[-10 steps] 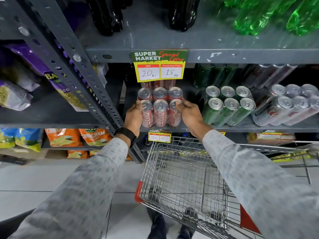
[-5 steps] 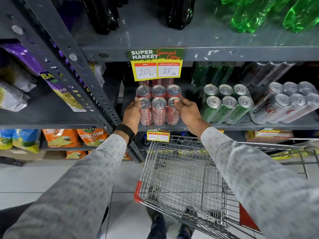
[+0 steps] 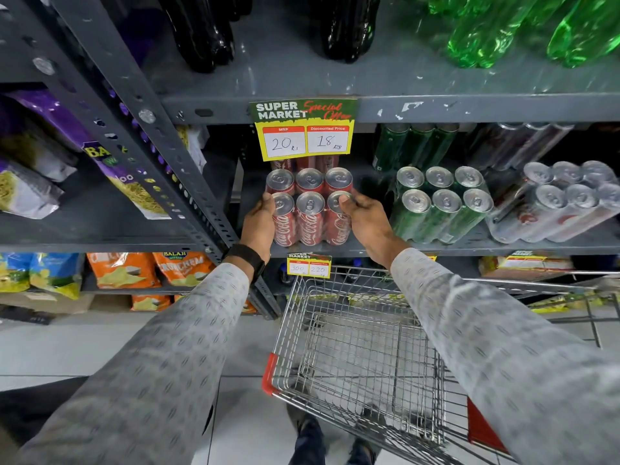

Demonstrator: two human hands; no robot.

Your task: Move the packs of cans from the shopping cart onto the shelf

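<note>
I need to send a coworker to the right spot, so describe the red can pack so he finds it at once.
Find the grey metal shelf under the yellow special-offer price sign. Directly below that sign sits the shrink-wrapped six-pack of red cola cans, held between left hand and right hand. Neighbouring packs are green and silver.

The red pack of cans (image 3: 310, 209) at the centre has glossy metal tops and a shiny clear plastic wrap. The shelf (image 3: 436, 109) at twelve o'clock is matt grey painted metal, chipped along its edge. The shopping cart (image 3: 355, 357) at six o'clock is bright bare wire with red plastic corners. The price tag (image 3: 303, 129) looks like paper. The snack bags (image 3: 151, 268) at nine o'clock are glossy film.
</note>
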